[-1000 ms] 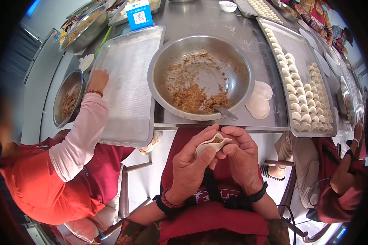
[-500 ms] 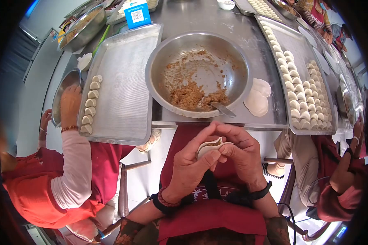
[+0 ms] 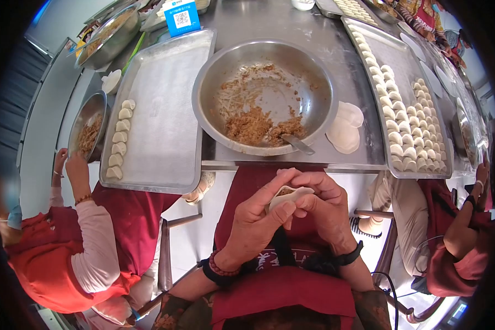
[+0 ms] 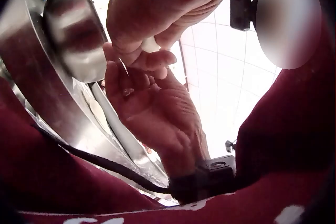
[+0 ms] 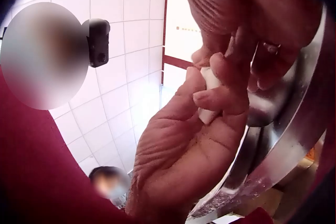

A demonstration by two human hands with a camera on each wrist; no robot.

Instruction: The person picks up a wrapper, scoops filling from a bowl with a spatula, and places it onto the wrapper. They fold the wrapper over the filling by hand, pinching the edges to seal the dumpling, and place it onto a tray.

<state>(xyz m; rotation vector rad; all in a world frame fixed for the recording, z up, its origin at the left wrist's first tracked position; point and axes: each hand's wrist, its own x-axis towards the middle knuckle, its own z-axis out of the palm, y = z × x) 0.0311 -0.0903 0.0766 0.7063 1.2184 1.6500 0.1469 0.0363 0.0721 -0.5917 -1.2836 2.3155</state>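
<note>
In the head view a dumpling (image 3: 289,197) sits between my two hands, its white wrapper folded with brown filling showing at the open left part. My left hand (image 3: 257,217) cradles it, with fingers curled behind and the thumb along the near side. Thumb and forefinger of my right hand (image 3: 329,212) pinch its right edge. The right wrist view shows the white dough (image 5: 208,109) among the left fingers. Beyond the hands stands a wide steel bowl (image 3: 319,118) with brown filling (image 3: 250,125) and a spoon handle (image 3: 298,144). Round wrappers (image 3: 345,129) lie right of the bowl.
A left tray (image 3: 159,104) carries one row of dumplings (image 3: 120,137); a right tray (image 3: 393,49) carries several rows. A person (image 3: 96,247) sits at left, one hand at a smaller bowl (image 3: 93,104). A blue code sign (image 3: 182,19) stands behind the left tray.
My right fingers have shifted along the dumpling's edge, and its opening looks narrower. The person at left has drawn an arm back from the tray to the small bowl, uncovering a row of dumplings.
</note>
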